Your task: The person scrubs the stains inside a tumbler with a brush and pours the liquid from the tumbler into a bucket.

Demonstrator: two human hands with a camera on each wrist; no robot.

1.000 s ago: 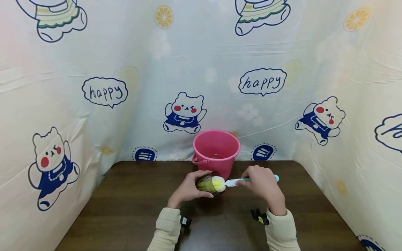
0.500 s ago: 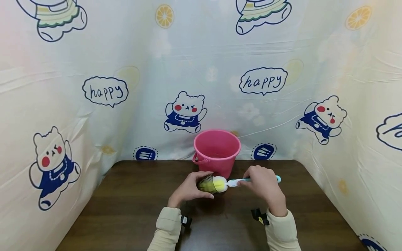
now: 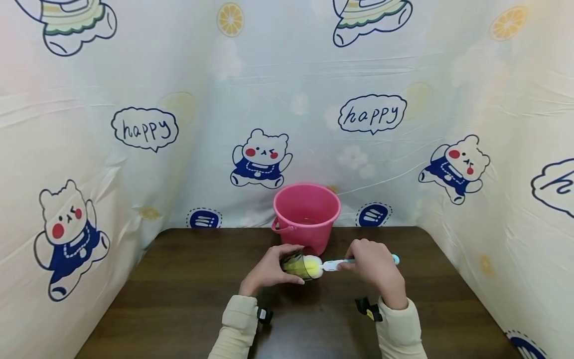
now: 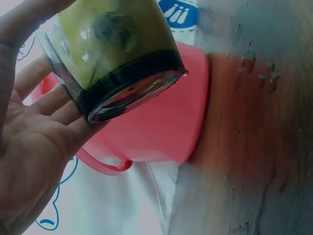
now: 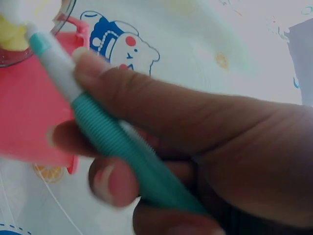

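Note:
My left hand [image 3: 271, 269] grips a clear glass [image 4: 132, 73] tipped on its side, its mouth toward the right. Inside the glass sits the yellow and white sponge head of a bottle brush [image 3: 314, 267], its white end showing at the rim. The brush's teal and white handle [image 5: 105, 127] is held by my right hand [image 3: 374, 264], with thumb and fingers curled round the ribbed part in the right wrist view. In the left wrist view, the thick dark base of the glass faces the camera, with a water drop at its edge.
Just behind the glass, a pink bucket [image 3: 309, 234] stands at the back of the dark wooden table [image 3: 188, 299], its handle hanging at the left. Water drops [image 4: 249, 61] lie on the tabletop. A printed curtain [image 3: 197, 164] encloses the back and sides.
Both hands stay nearly in place, with the brush head still inside the tipped glass. The whole head view shifts slightly.

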